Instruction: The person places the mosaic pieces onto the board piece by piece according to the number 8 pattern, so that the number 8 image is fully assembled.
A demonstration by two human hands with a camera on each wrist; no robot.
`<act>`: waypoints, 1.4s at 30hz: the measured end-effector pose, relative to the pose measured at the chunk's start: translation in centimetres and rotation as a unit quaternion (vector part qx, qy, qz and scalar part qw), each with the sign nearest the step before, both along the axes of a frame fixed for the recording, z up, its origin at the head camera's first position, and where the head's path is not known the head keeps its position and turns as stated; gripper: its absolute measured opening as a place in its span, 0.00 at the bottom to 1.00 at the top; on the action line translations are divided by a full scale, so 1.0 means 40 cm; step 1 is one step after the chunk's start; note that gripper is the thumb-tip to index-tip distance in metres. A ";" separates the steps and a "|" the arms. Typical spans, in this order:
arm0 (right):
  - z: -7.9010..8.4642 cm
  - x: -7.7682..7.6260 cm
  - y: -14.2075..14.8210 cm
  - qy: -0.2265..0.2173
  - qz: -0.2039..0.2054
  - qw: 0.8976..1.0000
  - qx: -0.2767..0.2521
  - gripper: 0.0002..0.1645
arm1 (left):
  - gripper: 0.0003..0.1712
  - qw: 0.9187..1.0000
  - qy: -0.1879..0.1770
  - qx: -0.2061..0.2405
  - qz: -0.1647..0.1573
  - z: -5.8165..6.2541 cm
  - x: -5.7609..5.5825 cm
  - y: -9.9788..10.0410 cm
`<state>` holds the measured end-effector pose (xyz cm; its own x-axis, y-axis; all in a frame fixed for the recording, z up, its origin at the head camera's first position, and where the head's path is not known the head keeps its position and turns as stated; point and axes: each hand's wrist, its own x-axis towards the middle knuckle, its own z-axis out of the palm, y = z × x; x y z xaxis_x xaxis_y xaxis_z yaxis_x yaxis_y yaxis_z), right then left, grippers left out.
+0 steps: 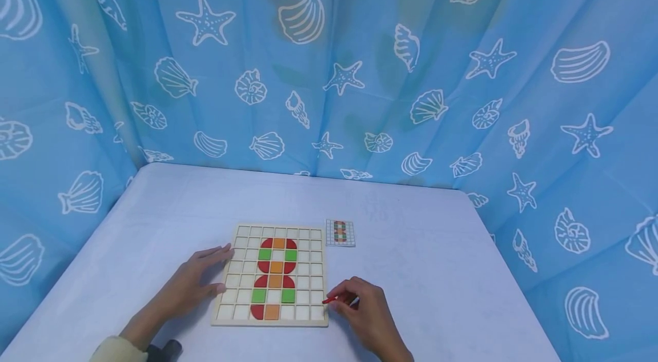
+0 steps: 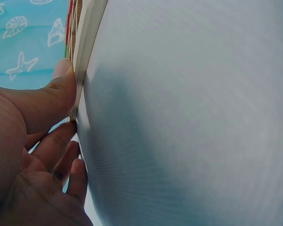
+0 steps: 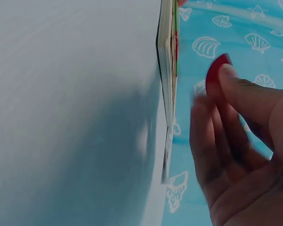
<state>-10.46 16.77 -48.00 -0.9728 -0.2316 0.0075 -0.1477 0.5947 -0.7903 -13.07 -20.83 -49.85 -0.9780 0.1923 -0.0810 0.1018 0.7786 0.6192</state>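
A wooden grid board [image 1: 269,325] lies on the table in the head view. Red rounded-corner tiles [image 1: 257,311], orange square tiles [image 1: 271,312] and green square tiles [image 1: 259,295] sit in its middle columns. Along the board's left edge, my left hand [image 1: 187,286] rests its spread thumb and fingertips. My right hand [image 1: 369,312] pinches a red rounded-corner tile [image 3: 216,77] between thumb and fingers, just off the board's lower right edge. In the right wrist view that tile is held above the board's level, apart from it.
A small printed card [image 1: 340,233] with a matching coloured pattern lies beside the board's upper right corner. White cloth covers the table [image 1: 421,259]. A blue shell-print curtain [image 1: 329,65] hangs behind and at both sides. A dark object [image 1: 169,349] shows near the left wrist.
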 end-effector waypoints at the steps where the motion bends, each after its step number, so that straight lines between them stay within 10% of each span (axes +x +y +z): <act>1: -0.002 -0.002 -0.001 0.008 0.003 1.000 0.007 0.10 | 0.48 1.000 0.000 0.000 0.000 0.000 0.000 0.000; 15: -0.003 -0.010 -0.058 0.010 0.060 0.998 -0.013 0.08 | 0.49 1.000 -0.008 -0.010 0.003 0.001 -0.006 0.000; 42: -0.007 -0.006 -0.201 -0.039 0.008 0.999 0.026 0.12 | 0.48 1.000 -0.004 -0.007 -0.001 -0.004 -0.003 0.001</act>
